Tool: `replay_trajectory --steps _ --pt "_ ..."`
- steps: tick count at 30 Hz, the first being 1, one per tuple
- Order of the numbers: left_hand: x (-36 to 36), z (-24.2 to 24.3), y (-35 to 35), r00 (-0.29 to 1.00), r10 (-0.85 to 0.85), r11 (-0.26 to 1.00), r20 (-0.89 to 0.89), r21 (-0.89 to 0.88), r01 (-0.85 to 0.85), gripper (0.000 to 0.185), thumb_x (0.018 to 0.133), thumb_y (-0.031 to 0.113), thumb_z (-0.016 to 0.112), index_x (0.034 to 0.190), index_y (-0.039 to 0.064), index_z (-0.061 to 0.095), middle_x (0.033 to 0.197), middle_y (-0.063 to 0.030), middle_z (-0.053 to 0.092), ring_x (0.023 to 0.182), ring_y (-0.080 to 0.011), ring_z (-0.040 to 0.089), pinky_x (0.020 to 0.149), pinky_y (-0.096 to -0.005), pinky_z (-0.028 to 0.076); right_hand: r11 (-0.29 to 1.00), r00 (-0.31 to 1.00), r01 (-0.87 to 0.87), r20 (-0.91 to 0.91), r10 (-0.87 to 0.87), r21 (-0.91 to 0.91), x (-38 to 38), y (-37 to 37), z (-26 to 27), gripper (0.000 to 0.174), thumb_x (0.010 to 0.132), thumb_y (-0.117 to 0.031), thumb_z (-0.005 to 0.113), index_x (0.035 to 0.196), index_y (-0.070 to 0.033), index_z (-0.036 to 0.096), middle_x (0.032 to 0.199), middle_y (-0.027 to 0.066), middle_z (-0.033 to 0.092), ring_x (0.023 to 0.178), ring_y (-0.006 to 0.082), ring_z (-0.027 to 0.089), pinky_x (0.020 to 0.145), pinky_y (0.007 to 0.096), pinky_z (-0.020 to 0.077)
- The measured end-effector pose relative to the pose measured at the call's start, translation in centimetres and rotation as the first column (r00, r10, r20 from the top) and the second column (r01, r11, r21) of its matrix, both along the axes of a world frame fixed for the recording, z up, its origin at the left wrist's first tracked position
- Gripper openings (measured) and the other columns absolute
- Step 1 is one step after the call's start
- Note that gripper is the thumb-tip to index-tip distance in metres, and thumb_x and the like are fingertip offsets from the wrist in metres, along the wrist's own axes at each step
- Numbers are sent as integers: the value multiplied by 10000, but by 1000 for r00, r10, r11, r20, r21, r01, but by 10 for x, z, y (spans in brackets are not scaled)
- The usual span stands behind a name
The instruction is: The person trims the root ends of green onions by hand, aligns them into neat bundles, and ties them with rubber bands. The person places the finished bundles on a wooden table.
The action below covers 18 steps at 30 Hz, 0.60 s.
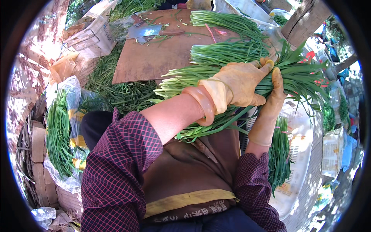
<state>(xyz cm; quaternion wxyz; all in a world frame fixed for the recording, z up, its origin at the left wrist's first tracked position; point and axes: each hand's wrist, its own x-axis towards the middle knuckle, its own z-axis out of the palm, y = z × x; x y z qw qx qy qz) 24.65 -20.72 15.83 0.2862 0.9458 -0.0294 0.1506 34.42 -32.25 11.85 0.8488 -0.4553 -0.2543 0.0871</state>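
My left hand [242, 82], in a yellowish rubber glove with a bangle at the wrist, lies over a bunch of garlic chives [185, 82], its fingers at the leafy end. My right hand [272, 101], gloved alike, grips the same green leaves [298, 72] from the near side. Pale cut stems point left, and the leaf tips fan out to the right. More loose chives [203, 130] hang over my brown apron [185, 174], beneath my left forearm. Beyond my hands, two bunches, a nearer [226, 52] and a farther [226, 21], rest on a wooden board [156, 61].
A cleaver [145, 31] lies on the board among stem scraps, and pink ties [211, 32] lie between the bunches. A plastic-lined heap of chives [59, 133] is at left. Tied chives [279, 156] sit in a white crate [298, 174] at right. A wooden post [304, 21] stands far right.
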Motion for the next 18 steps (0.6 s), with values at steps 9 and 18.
replay_trajectory --steps 9,18 --pt "-30 12 32 986 -68 991 150 -104 84 741 853 567 705 1360 42 581 1313 -200 625 1225 -357 587 1039 -412 455 982 999 -25 -35 18 -185 29 -26 -14 365 958 -272 658 1169 25 634 1031 111 678 1027 235 639 959 373 497" --pt "-140 0 65 962 250 838 -110 -473 -272 370 923 172 671 1291 135 671 850 -43 689 737 -159 621 704 -297 517 990 961 73 -255 -102 -121 77 -81 -23 465 916 -389 692 1126 22 636 983 137 667 950 236 645 885 387 534"
